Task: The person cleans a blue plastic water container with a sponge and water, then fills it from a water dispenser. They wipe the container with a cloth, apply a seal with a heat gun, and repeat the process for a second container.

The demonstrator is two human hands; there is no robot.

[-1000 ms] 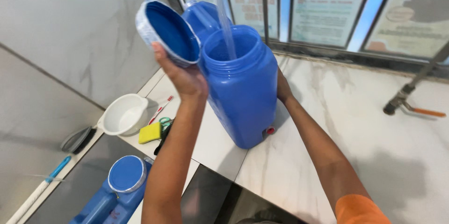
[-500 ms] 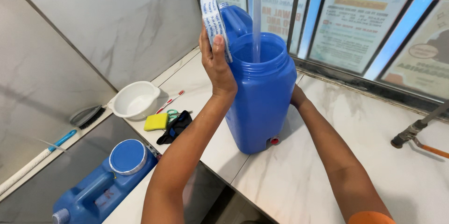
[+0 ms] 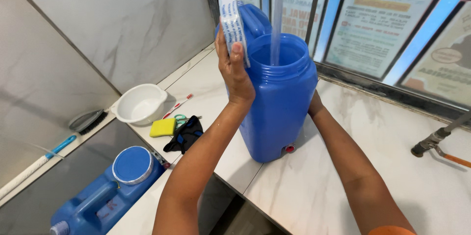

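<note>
left hand (image 3: 234, 70) grips lid (image 3: 231, 23) | right hand (image 3: 314, 105) behind blue jug (image 3: 279, 102)

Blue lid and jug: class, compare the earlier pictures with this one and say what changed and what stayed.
The left hand has turned the lid from showing its blue inside to edge-on, still gripping it beside the jug's mouth. Unchanged: water stream falls into the open blue jug; the right hand steadies the jug's far side.
</note>
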